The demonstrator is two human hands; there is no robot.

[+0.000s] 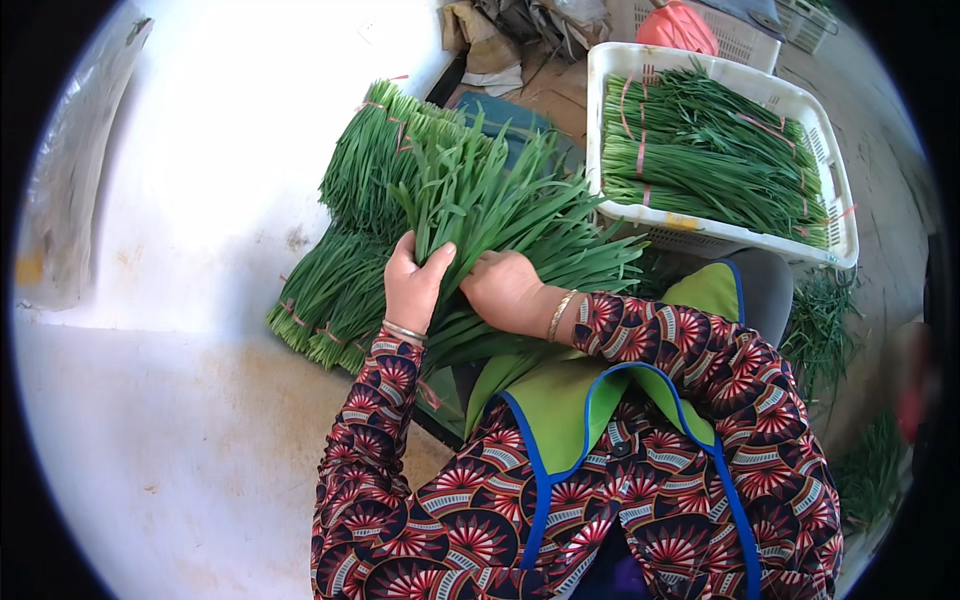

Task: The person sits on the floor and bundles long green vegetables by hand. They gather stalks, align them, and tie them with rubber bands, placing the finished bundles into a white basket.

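My left hand (417, 281) is closed around a bunch of long flat green leaves, Chinese chives by their look (465, 187), with its thumb laid across them. Close on its right, my right hand (504, 291) is curled onto leaves of the same bunch; its fingertips are hidden. More loose leaves (577, 240) fan out beyond my right wrist. On the far side of my left hand, tied bundles (367, 169) stand with pale stem ends up and pink ties around them. Another tied group (337, 292) lies nearer me, its stem ends pointing down and left.
A white plastic crate (720, 225) at the upper right holds bundles with pink ties. Behind it are a red plastic bag (677, 30) and another crate (739, 45). A white wall (202, 187) rises on the left. Leaf scraps (817, 322) lie on the floor at right.
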